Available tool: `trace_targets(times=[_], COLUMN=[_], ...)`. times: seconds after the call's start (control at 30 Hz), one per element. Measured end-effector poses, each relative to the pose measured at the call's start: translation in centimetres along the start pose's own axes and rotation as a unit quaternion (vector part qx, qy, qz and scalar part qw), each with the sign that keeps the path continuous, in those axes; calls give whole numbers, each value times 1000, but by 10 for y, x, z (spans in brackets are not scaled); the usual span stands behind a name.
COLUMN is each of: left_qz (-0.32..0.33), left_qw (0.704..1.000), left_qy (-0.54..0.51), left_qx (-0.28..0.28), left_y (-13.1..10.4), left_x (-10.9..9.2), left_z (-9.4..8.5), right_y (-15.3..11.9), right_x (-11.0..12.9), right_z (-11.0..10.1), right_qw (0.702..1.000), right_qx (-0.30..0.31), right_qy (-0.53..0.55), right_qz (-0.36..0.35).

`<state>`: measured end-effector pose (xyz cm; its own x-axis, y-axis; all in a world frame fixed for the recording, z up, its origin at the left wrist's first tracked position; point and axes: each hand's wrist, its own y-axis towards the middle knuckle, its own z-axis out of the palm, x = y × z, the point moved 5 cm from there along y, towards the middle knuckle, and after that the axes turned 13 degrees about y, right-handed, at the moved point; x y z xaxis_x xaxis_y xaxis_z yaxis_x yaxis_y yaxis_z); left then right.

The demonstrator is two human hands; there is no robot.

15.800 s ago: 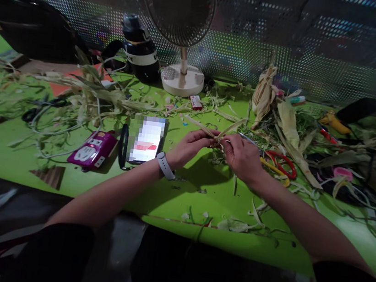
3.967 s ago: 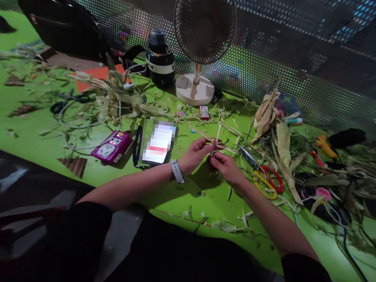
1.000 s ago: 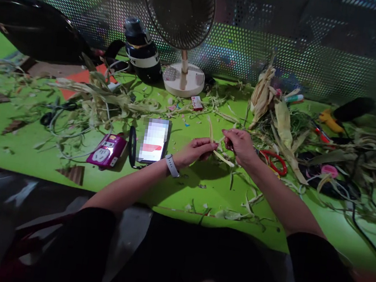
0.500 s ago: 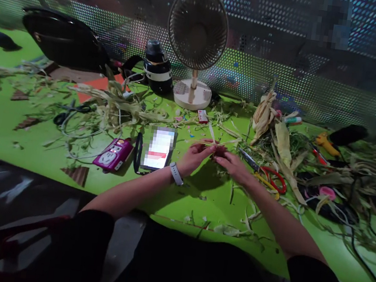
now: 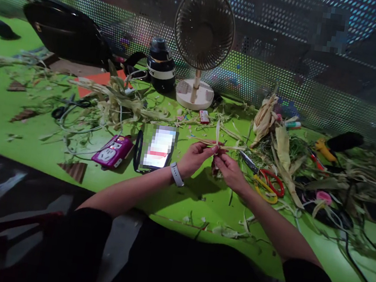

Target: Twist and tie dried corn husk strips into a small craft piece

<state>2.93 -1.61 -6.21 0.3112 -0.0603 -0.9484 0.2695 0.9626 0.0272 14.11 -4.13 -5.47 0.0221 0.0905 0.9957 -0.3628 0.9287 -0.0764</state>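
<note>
Thin pale corn husk strips [image 5: 217,133] cross one another between my two hands above the green table, one strip standing up and others reaching out to the sides. My left hand [image 5: 197,158], with a pale band on its wrist, pinches the strips where they meet. From the other side, my right hand [image 5: 231,171] closes its fingers on the same bundle. A small dark reddish part [image 5: 215,168] shows below the crossing, too unclear to name. Just right of my right hand lie scissors [image 5: 274,184] with red and yellow handles.
A phone [image 5: 159,149] and a purple power socket [image 5: 112,152] lie left of my hands. Behind stand a fan [image 5: 194,96] and a dark bottle [image 5: 161,73]. Husk heaps [image 5: 110,96] and husks [image 5: 282,149] flank the green table [image 5: 180,202]. Cables run at the right.
My right hand has shifted slightly lower, showing more of the dark reddish part. The upper strip now stands straighter. The whole view has moved slightly.
</note>
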Motion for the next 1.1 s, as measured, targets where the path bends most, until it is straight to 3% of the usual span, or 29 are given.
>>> trace_targets(times=[0.2,0.33,0.5,0.6,0.67,0.9,1.1], left_qz=[12,4,3,4,14,58,39], left_qw=[1000,1000,999,995,987,962,949], left_qy=[-13,1,27,92,151,247,278], left_qx=[17,25,22,37,61,99,143], left_y=[1,2,6,7,7,9,3], left_x=[-3,-5,-5,-3,-4,-12,-11], left_z=[1,-1,-4,-5,-3,-8,-1], right_y=[-1,-2,0,1,1,1,6], right_x=[-3,-4,5,13,13,11,20], right_z=[10,9,-18,-33,-34,-39,-54], right_qw=[998,998,998,992,989,989,997], right_qx=[67,64,-34,-116,-132,-131,-59], right_qy=[-4,4,-44,-50,-55,-57,-51], right_qz=[-14,-1,3,-30,-42,-32,-5])
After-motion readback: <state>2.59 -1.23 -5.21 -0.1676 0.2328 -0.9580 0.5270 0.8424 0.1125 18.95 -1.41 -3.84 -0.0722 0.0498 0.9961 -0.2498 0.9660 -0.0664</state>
